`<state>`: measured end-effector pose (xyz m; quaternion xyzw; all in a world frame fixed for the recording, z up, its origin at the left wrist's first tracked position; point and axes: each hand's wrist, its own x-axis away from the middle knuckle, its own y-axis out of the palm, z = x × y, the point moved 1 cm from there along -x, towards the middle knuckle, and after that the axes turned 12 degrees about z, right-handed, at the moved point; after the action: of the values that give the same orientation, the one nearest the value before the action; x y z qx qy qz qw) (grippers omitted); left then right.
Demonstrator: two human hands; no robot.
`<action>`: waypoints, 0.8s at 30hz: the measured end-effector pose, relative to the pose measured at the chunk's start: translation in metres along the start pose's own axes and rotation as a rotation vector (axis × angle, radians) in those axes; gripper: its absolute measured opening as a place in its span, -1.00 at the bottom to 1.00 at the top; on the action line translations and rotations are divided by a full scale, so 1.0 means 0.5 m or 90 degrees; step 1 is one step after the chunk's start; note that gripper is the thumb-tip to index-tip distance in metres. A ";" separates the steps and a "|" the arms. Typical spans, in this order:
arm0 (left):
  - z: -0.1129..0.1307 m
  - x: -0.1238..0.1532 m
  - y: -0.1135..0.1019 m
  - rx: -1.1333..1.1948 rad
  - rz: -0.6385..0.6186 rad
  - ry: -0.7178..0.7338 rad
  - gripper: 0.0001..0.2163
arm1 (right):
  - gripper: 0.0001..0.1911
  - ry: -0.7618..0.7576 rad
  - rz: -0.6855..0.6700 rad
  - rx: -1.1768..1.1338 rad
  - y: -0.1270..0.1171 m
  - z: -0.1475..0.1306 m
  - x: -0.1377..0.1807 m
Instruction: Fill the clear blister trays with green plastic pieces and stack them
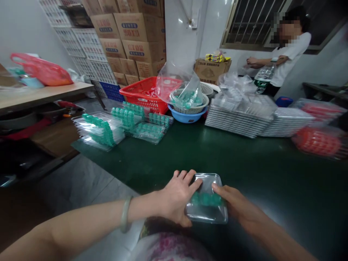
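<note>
where fingers (193, 184) press, clear pack (207, 198) between

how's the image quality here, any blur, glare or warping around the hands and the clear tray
Head view: the clear tray and both hands, left hand and right hand, are fairly sharp; glare glints on the tray's lid; the edges smear, with the red packs at right and the pink bag at left blurred; wide-lens warping bends the stacked boxes; the green table looks dim.

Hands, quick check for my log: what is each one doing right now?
Left hand: fingers closed on the left edge of the clear blister pack.
Right hand: gripping the same pack's right edge.
</note>
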<state>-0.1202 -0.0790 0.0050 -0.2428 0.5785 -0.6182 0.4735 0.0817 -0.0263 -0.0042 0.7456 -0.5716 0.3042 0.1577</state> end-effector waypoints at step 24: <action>-0.445 -0.036 -0.291 -0.276 -0.016 -0.120 -0.21 | -0.77 -0.239 -0.162 -0.092 0.419 -0.358 -0.267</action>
<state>-0.3454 0.0276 0.0996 -0.4024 0.6479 -0.4603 0.4544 -0.1873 0.1169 0.0244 0.8418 -0.5127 0.0958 0.1388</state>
